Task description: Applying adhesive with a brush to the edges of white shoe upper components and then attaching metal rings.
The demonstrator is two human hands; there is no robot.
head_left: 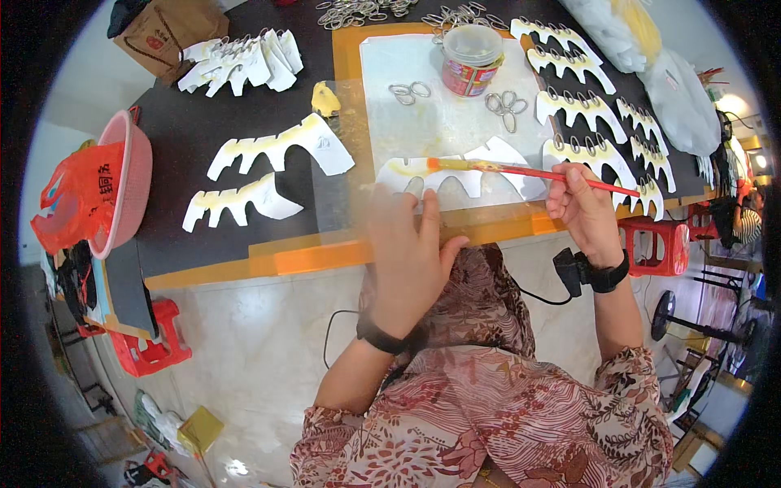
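Glue work: the left hand (407, 248) lies flat, pinning the white toothed card cut-out (455, 175) at the worktop's (325, 256) near edge; the right hand (586, 211), closed round the red-handled brush (529, 171), should stroke thinly, evenly along its teeth.

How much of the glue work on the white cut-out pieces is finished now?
Done: two white comb-shaped cut-outs lie glue-coated at left, and a row with metal rings lies at right. In hand: the left hand steadies one cut-out while the right hand brushes it with a red-handled brush. Left: a bare stack behind.
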